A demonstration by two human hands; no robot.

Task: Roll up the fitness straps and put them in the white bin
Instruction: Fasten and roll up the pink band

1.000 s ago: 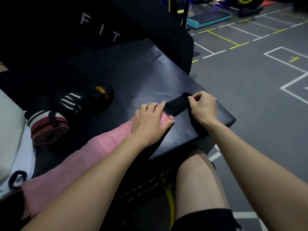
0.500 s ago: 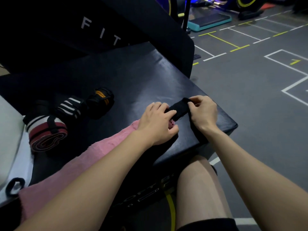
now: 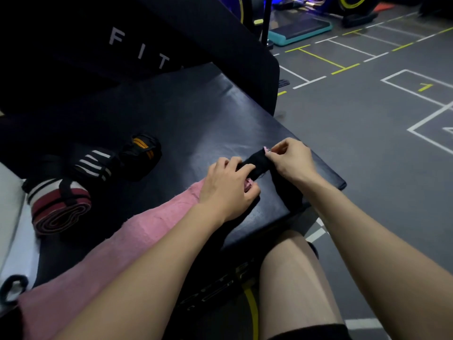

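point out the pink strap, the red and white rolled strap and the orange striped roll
pink strap [image 3: 157,224]: head view, flat middle stretch.
red and white rolled strap [image 3: 58,207]: head view, spiral end face.
orange striped roll [image 3: 141,153]: head view, top by stripes.

Left hand [image 3: 228,187] and right hand [image 3: 290,159] pinching black end of pink strap [image 3: 157,224] near counter's [image 3: 201,119] right corner, three rolled straps [image 3: 93,177] at left edge

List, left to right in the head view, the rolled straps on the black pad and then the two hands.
Red-and-white rolled strap → black roll with white stripes → black roll with orange stripes → left hand → right hand.
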